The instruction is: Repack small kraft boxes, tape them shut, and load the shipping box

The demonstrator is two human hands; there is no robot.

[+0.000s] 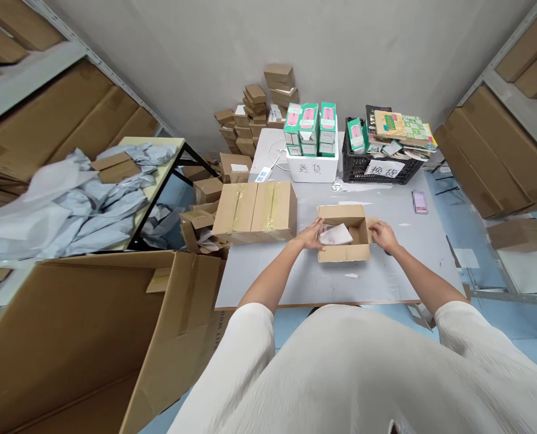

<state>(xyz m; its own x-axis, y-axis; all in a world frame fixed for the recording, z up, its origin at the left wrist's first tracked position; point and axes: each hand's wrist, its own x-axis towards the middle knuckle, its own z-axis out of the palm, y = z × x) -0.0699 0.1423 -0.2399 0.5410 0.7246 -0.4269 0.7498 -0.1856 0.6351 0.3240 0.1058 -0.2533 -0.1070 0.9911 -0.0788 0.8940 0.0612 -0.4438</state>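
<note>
A small open cardboard box (361, 238) sits on the grey table in front of me, its flaps spread outward. Inside it, toward the left, lies a white wrapped packet (338, 235); its contents cannot be made out. My left hand (312, 234) grips the box's left end, with fingers over the edge close to the packet. At the opposite end, my right hand (383, 235) has its fingers closed on the right flap. Something small and dark shows under that hand, too unclear to name.
Taped cartons (255, 211) stand left on the table (295, 283). Behind are a white bin (314, 169) of green boxes and a black crate (356, 172) of books. A phone-like object (419, 202) lies right. A large open carton (196, 301) stands front left.
</note>
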